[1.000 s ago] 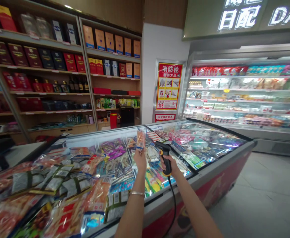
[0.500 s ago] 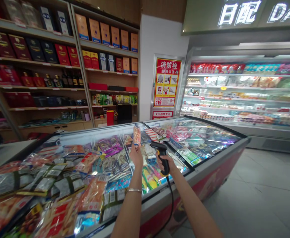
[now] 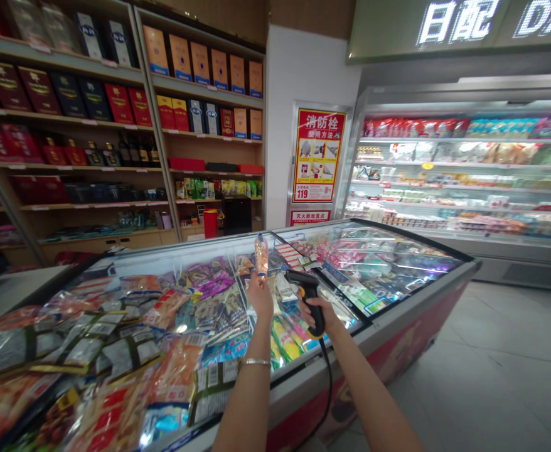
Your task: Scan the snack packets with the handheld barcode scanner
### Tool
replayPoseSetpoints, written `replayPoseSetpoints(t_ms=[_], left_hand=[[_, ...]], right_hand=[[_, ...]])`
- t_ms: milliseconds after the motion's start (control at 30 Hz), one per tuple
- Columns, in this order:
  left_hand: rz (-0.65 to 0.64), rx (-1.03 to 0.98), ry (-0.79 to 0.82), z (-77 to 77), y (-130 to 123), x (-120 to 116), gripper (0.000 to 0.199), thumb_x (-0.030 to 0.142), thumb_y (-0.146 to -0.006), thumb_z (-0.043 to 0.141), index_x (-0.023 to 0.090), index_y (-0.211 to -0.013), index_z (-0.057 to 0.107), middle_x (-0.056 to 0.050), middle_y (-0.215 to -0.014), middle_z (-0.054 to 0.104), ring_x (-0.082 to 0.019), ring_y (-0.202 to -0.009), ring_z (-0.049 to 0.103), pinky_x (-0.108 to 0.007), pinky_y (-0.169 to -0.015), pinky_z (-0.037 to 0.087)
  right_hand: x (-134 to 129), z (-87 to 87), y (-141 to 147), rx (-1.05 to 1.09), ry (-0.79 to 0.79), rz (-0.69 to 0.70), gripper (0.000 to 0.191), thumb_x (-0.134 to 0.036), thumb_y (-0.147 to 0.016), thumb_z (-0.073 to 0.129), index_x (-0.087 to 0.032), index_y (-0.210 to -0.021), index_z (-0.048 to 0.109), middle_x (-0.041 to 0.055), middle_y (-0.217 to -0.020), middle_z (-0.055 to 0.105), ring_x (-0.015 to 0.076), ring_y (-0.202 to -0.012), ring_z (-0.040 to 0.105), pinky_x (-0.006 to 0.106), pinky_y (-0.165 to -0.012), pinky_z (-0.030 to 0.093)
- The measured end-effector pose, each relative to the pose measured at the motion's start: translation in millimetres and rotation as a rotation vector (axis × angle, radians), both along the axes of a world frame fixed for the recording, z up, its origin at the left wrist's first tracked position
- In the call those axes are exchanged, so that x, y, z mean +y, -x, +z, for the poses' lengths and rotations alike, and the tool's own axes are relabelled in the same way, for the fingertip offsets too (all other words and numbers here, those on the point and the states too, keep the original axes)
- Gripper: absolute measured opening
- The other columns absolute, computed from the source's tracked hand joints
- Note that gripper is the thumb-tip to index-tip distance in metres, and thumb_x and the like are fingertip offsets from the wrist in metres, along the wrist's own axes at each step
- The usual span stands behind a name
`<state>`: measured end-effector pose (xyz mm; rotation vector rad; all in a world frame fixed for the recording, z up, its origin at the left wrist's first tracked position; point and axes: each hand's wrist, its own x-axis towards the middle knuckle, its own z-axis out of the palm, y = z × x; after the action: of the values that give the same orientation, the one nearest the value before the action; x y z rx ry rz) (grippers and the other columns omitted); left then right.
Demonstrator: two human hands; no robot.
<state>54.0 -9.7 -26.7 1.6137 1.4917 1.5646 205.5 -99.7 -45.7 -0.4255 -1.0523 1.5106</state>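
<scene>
My left hand (image 3: 259, 294) grips the lower end of a small packaged food item (image 3: 261, 254), held upright above the glass-topped freezer (image 3: 282, 380). Just to its right, my right hand (image 3: 316, 309) is wrapped round the handle of a black and yellow barcode scanner (image 3: 309, 292), whose head points left toward the package. A black cable (image 3: 329, 376) hangs from the scanner's handle. Below both hands lie colourful bags of frozen food. The print on the held package is too small to read.
Many food packs (image 3: 134, 351) are heaped at the left of the freezer. Shelves with boxes and bottles (image 3: 91, 122) stand behind at the left. A lit refrigerated display (image 3: 468, 163) is at the back right, beside a red poster (image 3: 314, 157).
The package in my left hand has turned slightly and looks narrower. My right hand and the scanner have shifted very little.
</scene>
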Motion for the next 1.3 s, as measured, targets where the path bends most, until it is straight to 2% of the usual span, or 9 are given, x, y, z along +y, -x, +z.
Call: replayPoseSetpoints(t_ms=[333,533,700,800,933,1033,1100,1167,1300], left_hand=[[-0.009,-0.056,-0.071,-3.2,-1.4,3.4,0.013,0.024,-0.086,0.047,0.020,-0.091,0.058,-0.004,-0.079,0.066,-0.016,-0.075,0.065,-0.024,-0.071,0.048],[0.078,-0.054,-0.124,30.8,18.2,-22.8,0.017,0.031,-0.087,0.049,0.018,-0.086,0.059,-0.005,-0.076,0.067,-0.018,-0.072,0.064,-0.025,-0.068,0.046],[0.153,-0.110,-0.242,73.7,86.0,-45.3,0.020,0.038,-0.082,0.055,0.018,-0.086,0.058,-0.004,-0.077,0.067,-0.019,-0.072,0.064,-0.027,-0.068,0.046],[0.219,-0.049,-0.251,81.3,147.3,-49.8,0.020,0.039,-0.077,0.058,0.020,-0.079,0.053,-0.001,-0.071,0.063,-0.019,-0.069,0.062,-0.029,-0.070,0.047],[0.339,0.075,-0.145,71.2,231.5,-59.6,0.021,0.040,-0.078,0.055,0.020,-0.083,0.052,-0.003,-0.074,0.061,-0.022,-0.072,0.061,-0.036,-0.077,0.048],[0.514,0.285,-0.058,62.2,277.6,-78.5,0.037,0.037,-0.080,0.051,0.008,-0.102,0.054,-0.019,-0.104,0.060,-0.031,-0.103,0.056,-0.046,-0.093,0.042],[0.680,0.435,-0.060,56.9,296.3,-93.8,0.053,0.036,-0.081,0.051,0.000,-0.120,0.046,-0.029,-0.130,0.044,-0.038,-0.125,0.039,-0.053,-0.102,0.032],[0.772,0.541,-0.082,50.6,308.0,-106.2,0.060,0.033,-0.083,0.050,0.004,-0.133,0.037,-0.026,-0.146,0.029,-0.039,-0.136,0.023,-0.057,-0.108,0.023],[0.715,0.658,-0.029,33.6,322.1,-114.8,0.054,0.029,-0.084,0.047,0.015,-0.136,0.042,-0.019,-0.150,0.028,-0.037,-0.141,0.015,-0.060,-0.110,0.013]], right_hand=[[0.8,-1.1,-1.9,0.008,-0.012,0.006,0.021,-0.026,-0.076,0.058,-0.019,-0.092,0.048,-0.0052,-0.060,0.049,0.0065,-0.035,0.039,0.017,-0.030,0.030],[-4.9,10.3,4.8,0.022,-0.034,-0.050,0.024,-0.028,-0.073,0.060,-0.019,-0.093,0.049,-0.0060,-0.059,0.048,0.0064,-0.034,0.037,0.017,-0.030,0.029],[-9.0,34.6,39.8,0.071,-0.076,-0.098,0.026,-0.027,-0.072,0.058,-0.019,-0.096,0.051,-0.0066,-0.058,0.047,0.0057,-0.034,0.037,0.017,-0.032,0.031],[-5.9,51.7,76.2,0.117,-0.101,-0.097,0.027,-0.027,-0.071,0.058,-0.019,-0.096,0.051,-0.0065,-0.058,0.047,0.0059,-0.034,0.036,0.017,-0.032,0.030],[1.0,55.1,125.3,0.150,-0.077,-0.056,0.027,-0.027,-0.070,0.059,-0.019,-0.095,0.052,-0.0058,-0.058,0.047,0.0070,-0.036,0.036,0.018,-0.032,0.030],[5.5,38.5,153.8,0.125,0.006,-0.002,0.025,-0.029,-0.068,0.061,-0.019,-0.088,0.052,-0.0051,-0.057,0.047,0.0079,-0.037,0.035,0.020,-0.033,0.029],[7.9,23.8,167.6,0.101,0.063,0.034,0.022,-0.031,-0.066,0.062,-0.020,-0.082,0.051,-0.0048,-0.055,0.046,0.0082,-0.037,0.035,0.020,-0.034,0.029],[9.9,11.0,176.9,0.079,0.098,0.059,0.021,-0.032,-0.066,0.062,-0.020,-0.077,0.049,-0.0046,-0.054,0.045,0.0083,-0.038,0.035,0.020,-0.035,0.028],[12.4,-1.8,185.5,0.018,0.141,0.097,0.021,-0.036,-0.066,0.061,-0.020,-0.070,0.047,-0.0044,-0.050,0.042,0.0089,-0.038,0.034,0.020,-0.035,0.026]])
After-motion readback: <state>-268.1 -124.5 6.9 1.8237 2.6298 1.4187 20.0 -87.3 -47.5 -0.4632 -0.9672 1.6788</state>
